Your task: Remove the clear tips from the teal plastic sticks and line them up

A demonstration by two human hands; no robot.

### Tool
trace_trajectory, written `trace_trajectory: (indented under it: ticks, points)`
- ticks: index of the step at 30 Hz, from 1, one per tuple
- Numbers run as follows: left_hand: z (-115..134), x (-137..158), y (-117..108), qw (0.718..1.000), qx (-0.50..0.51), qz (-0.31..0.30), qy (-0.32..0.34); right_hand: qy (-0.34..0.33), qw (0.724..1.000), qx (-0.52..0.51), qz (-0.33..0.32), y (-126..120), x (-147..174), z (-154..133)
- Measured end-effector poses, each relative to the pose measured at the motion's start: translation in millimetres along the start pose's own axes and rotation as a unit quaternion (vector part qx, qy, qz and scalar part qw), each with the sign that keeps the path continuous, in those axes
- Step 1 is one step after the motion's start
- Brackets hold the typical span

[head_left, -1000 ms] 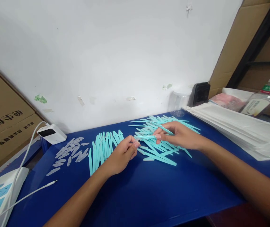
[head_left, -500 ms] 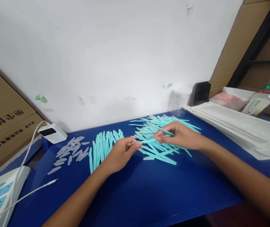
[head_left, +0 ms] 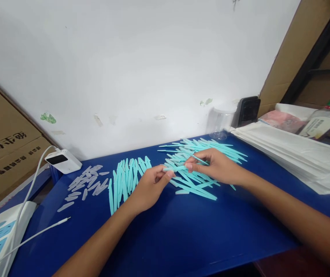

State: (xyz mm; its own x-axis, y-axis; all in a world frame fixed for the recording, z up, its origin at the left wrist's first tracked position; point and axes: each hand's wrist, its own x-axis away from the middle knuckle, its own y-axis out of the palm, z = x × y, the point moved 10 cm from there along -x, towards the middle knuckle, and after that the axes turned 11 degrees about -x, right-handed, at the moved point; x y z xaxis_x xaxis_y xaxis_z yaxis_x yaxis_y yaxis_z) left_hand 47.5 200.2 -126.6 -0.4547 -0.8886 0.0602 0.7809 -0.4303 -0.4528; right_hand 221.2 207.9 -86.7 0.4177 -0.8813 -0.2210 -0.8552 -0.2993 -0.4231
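While your nearly closed left hand pinches a stick, your curled right hand grips it too; strips lie at your left hand's nine o'clock.

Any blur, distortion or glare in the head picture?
All in the head view: the teal stick between left hand and right hand looks soft, fine detail lost; the bottle at right edge looks stretched, likely lens distortion; the wall shows no harsh glare.
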Motion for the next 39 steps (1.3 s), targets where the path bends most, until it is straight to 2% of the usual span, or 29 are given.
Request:
trace_trajectory:
  ticks: [3,6,9,13,20,29,34,39]
  points:
    - [-12,-2,-11,0.980,0.191,0.011,-0.063,0.005,0.991,0.101,0.087,-29,-2,11]
    - [-13,-2,-18,0.943,0.323,0.019,-0.079,0.002,0.958,0.222,0.182,-58,2,17]
    - [-8,0,-9,0.918,0.386,-0.020,-0.085,-0.012,0.940,0.257,0.223,-70,6,14]
    - [-1,3,2,0.918,0.387,-0.052,-0.073,-0.010,0.938,0.244,0.247,-78,8,11]
    - [1,6,3,0.943,0.322,-0.051,-0.065,0.056,0.954,0.214,0.202,-73,4,25]
    - [1,3,3,0.963,0.259,-0.062,-0.039,0.033,0.967,0.222,0.121,-51,0,19]
    - [-6,1,-2,0.967,0.245,-0.039,-0.053,0.016,0.989,0.131,0.065,-36,0,12]
    - [-8,1,-13,0.977,0.208,0.020,-0.047,0.037,0.997,0.067,0.030,-26,2,7]
